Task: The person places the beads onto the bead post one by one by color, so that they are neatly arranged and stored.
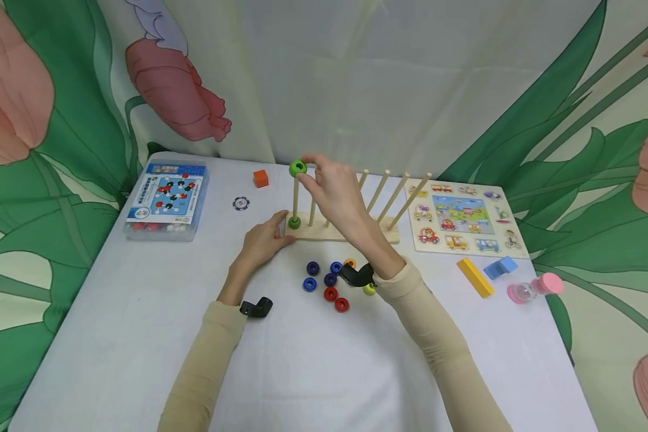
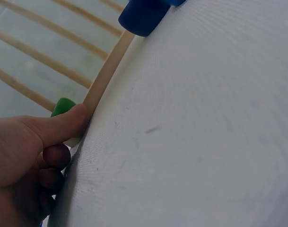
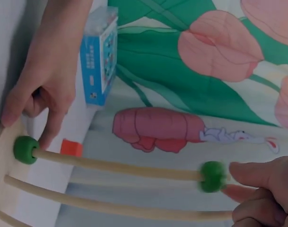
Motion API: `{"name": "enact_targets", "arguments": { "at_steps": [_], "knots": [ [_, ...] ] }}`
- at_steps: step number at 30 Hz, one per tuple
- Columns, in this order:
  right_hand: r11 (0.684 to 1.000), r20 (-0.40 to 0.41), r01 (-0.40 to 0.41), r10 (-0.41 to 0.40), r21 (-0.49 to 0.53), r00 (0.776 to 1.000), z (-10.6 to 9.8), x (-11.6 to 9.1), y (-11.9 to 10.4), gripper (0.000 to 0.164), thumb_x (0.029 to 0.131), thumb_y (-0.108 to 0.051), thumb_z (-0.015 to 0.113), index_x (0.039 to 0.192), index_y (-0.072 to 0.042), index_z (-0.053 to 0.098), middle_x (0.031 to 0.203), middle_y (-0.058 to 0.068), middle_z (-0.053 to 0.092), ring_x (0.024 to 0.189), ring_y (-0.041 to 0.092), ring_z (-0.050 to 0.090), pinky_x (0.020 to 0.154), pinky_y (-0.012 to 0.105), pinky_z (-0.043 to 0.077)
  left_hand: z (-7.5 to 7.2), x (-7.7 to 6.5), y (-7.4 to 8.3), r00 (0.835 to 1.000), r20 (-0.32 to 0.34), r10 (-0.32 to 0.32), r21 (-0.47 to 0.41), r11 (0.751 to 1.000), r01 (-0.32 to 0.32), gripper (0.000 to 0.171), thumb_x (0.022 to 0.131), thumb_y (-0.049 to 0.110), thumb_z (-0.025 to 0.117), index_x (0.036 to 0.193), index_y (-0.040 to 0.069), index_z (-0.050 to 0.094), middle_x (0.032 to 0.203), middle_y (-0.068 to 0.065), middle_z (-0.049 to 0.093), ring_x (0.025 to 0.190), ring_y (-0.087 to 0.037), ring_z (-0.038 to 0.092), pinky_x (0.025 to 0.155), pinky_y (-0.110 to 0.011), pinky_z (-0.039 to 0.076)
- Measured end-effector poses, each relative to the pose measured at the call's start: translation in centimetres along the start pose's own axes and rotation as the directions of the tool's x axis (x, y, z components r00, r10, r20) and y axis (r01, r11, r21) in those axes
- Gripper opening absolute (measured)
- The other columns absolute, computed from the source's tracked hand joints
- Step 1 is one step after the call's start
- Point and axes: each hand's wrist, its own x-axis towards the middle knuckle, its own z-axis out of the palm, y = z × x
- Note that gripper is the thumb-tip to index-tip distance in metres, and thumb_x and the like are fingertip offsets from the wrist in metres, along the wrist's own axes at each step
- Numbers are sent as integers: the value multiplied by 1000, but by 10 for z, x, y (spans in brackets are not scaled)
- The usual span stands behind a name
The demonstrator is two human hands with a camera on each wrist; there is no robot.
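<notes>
A wooden peg stand [image 1: 351, 234] with several upright pegs lies on the white table. My left hand [image 1: 261, 243] grips the left end of its base, thumb along the front edge in the left wrist view. A green bead [image 1: 294, 222] sits at the foot of the leftmost peg. At that peg's top, my right hand [image 1: 337, 189] pinches a second green bead [image 3: 213, 177] between thumb and forefinger; the bead looks blurred in the right wrist view. In front of the stand lie loose beads, among them a blue bead [image 1: 309, 284] and a red bead [image 1: 342, 305].
At left stand a clear plastic box [image 1: 164, 201], an orange block [image 1: 260, 178] and a round chip [image 1: 240, 203]. To the right lie a picture puzzle board [image 1: 464, 219], a yellow block [image 1: 475, 277], a blue block [image 1: 500, 267] and a pink hourglass [image 1: 534, 288]. A printed curtain [image 1: 324, 78] hangs behind.
</notes>
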Motion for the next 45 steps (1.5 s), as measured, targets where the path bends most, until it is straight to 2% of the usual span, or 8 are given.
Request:
{"name": "enact_targets", "arguments": {
  "at_steps": [9,13,18,22,26,31,36,45],
  "knots": [
    [983,-165,-49,79,175,983,-18,-52,34,22,90,-22,68,109,-11,70,50,4,32,43,16,27,41,29,22,4,3,5,1000,7,-5,-1,1000,5,71,86,39,69,143,9,40,64,0,54,54,-15,47,50,-30,36],
    [945,-76,-247,268,213,960,-16,-95,77,21,90,-26,67,104,-12,71,50,1,32,41,12,27,38,27,22,4,-1,4,1000,-15,-21,-12,1000,21,71,85,37,71,143,9,41,63,-1,54,52,-17,46,48,-31,35],
    [867,63,-486,482,109,874,-5,-145,128,23,87,-23,70,106,-11,69,49,-2,31,41,12,27,37,26,23,4,-2,-1,1000,-25,-13,-14,1000,13,69,86,34,70,143,7,41,64,-1,53,52,-16,45,48,-30,34],
    [838,121,-545,538,32,834,4,-170,153,28,84,-22,73,109,-10,67,48,-4,30,40,11,28,38,26,24,2,-3,-2,999,-29,-24,-21,1000,23,69,86,33,70,143,7,40,64,-1,52,52,-16,44,49,-31,34],
    [844,110,-536,530,27,841,8,-178,159,31,83,-23,74,110,-10,66,48,-4,31,40,10,28,37,25,24,2,-3,0,999,-19,-26,-25,999,26,70,86,35,70,144,9,40,63,-2,53,52,-18,45,50,-32,35],
    [891,20,-452,451,42,892,3,-158,134,33,84,-28,74,113,-12,66,48,-3,34,39,12,29,36,25,23,4,-2,1,1000,-7,-29,-19,999,28,70,86,36,70,144,9,39,62,-1,52,52,-17,44,50,-32,34],
    [947,-85,-287,301,147,950,-15,-105,69,36,86,-28,72,117,-12,65,50,2,35,41,16,30,37,26,22,3,-3,0,1000,-10,-23,-13,1000,22,70,87,36,69,144,9,39,61,-1,52,51,-17,45,49,-31,34],
    [976,-140,-142,165,165,976,-22,-21,23,33,87,-26,70,117,-13,65,51,5,35,42,18,31,39,28,20,3,-1,2,1000,-15,-13,-12,1000,13,70,86,38,69,144,9,40,60,-1,52,51,-16,45,48,-31,35]
  ]
}}
